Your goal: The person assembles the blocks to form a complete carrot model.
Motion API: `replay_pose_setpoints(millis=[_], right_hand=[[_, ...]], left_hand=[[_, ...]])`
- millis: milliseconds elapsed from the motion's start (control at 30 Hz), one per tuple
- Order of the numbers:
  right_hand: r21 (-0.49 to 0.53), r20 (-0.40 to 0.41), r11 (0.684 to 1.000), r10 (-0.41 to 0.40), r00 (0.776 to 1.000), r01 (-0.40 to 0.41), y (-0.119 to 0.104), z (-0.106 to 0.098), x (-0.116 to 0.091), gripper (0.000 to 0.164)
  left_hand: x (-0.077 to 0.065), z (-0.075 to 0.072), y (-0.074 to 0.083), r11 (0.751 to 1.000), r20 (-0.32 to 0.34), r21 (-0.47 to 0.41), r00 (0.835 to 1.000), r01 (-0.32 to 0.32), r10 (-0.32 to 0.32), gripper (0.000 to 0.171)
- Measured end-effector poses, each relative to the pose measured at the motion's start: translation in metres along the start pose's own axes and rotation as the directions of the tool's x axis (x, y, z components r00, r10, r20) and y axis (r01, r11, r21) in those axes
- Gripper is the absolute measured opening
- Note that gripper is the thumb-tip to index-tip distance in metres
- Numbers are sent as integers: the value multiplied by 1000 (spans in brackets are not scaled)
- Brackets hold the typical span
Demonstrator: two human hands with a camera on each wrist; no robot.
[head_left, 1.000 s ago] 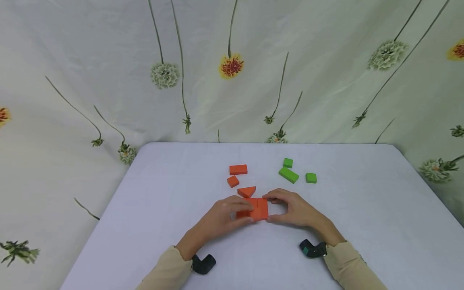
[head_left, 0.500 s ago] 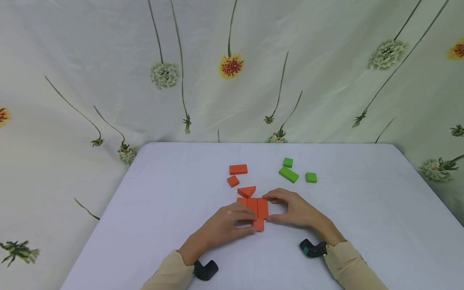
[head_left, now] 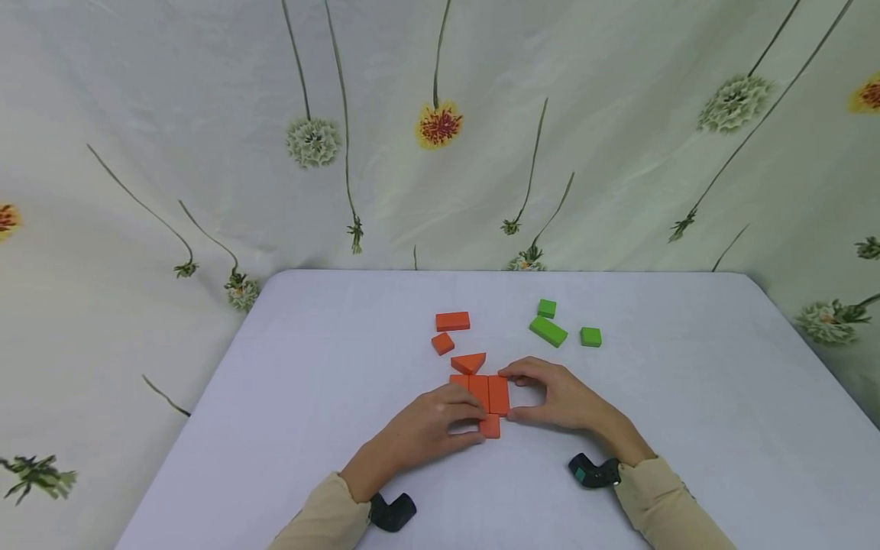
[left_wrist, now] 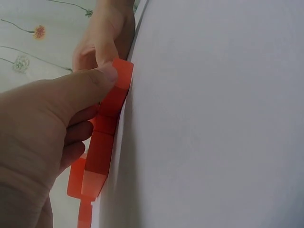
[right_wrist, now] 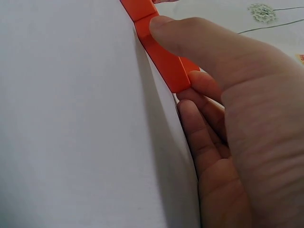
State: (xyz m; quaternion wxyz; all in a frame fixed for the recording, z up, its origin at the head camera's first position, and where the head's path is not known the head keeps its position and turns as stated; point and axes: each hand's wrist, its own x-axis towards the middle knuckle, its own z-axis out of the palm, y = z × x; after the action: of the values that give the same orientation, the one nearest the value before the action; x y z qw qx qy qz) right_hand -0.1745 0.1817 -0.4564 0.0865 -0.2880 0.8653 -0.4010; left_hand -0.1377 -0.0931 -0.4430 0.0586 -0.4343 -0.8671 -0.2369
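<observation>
The left hand (head_left: pixel 429 420) pinches a small orange block (head_left: pixel 490 427) against the orange row (head_left: pixel 479 392) on the counter (head_left: pixel 309 344), partly hiding the leftmost block (head_left: pixel 458 379); the right hand (head_left: pixel 567 397) seemingly grips the rightmost block (head_left: pixel 499 395), contact clearest in the right wrist view.

On my feed, a small orange square-topped block (head_left: pixel 490 426) sits pinched in the left hand (head_left: pixel 435 424). I see it straddling the seam between two oblongs lying flat, long sides touching: an orange rectangular centre block (head_left: pixel 480 390) and an orange rectangular end block (head_left: pixel 499 395), gripped lengthwise by the right hand (head_left: pixel 555 395).
</observation>
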Motion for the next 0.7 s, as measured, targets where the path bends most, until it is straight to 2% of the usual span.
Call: replay_pose_setpoints(millis=[500, 700], right_hand=[[9, 2, 1000, 6, 1000, -6, 0, 0, 0, 57], [36, -3, 999, -23, 1000, 23, 0, 0, -1, 56]], left_hand=[[2, -1, 1, 1000, 1, 15, 1000, -1, 1, 32], [2, -3, -4, 999, -26, 23, 999, 32, -31, 30]])
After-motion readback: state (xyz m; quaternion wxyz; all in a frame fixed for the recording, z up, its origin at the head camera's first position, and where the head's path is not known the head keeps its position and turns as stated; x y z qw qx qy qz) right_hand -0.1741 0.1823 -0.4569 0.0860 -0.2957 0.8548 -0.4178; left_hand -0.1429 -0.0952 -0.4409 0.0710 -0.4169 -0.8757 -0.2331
